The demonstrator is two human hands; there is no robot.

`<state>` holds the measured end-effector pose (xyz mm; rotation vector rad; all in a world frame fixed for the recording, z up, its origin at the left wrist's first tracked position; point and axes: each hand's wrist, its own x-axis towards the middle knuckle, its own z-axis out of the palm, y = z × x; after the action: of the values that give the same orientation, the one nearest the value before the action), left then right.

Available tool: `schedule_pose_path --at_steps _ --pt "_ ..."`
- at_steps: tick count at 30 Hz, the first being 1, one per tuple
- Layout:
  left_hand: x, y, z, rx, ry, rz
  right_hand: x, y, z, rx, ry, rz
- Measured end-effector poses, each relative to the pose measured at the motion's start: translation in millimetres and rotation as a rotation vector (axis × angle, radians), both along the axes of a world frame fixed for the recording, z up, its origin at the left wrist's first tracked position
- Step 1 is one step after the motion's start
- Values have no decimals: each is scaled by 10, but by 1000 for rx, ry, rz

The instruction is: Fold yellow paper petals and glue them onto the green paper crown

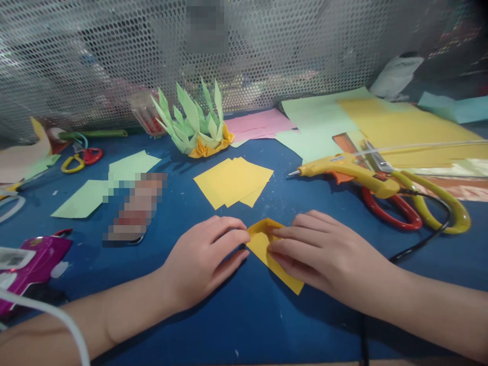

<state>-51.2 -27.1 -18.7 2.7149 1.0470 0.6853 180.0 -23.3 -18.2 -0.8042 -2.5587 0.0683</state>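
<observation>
A small yellow paper square (263, 244), partly folded, lies on the blue table (244, 315) in front of me. My left hand (202, 259) presses its left corner with the fingertips. From the other side, my right hand (324, 251) lies flat over the paper's right half, fingers pressing a fold. Just beyond the hands sits a stack of flat yellow paper squares (232, 180). Farther back stands a folded paper plant (196, 124) with green spikes and a yellow base.
A yellow glue gun (343, 170) lies at right over red and yellow scissors (412, 208), its black cord trailing toward me. Green, yellow and pink sheets (324, 124) cover the back right. Green paper pieces (110, 185), small scissors (82, 157) and a magenta tool (34, 259) sit left. Mesh wall behind.
</observation>
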Motion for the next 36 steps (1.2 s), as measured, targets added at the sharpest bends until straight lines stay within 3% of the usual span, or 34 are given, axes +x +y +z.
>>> schedule_pose_path --at_steps 5,15,28,36 --pt "-1 9 -11 -58 -6 3 -4 -6 2 32 -3 5" --pt "9 56 59 -408 -98 66 -6 -9 -19 23 9 1" --pt "-9 55 45 -225 -33 -74 -25 -12 -17 19 30 -39" --pt "-8 38 71 -225 59 -118 4 -15 -34 93 -49 4"
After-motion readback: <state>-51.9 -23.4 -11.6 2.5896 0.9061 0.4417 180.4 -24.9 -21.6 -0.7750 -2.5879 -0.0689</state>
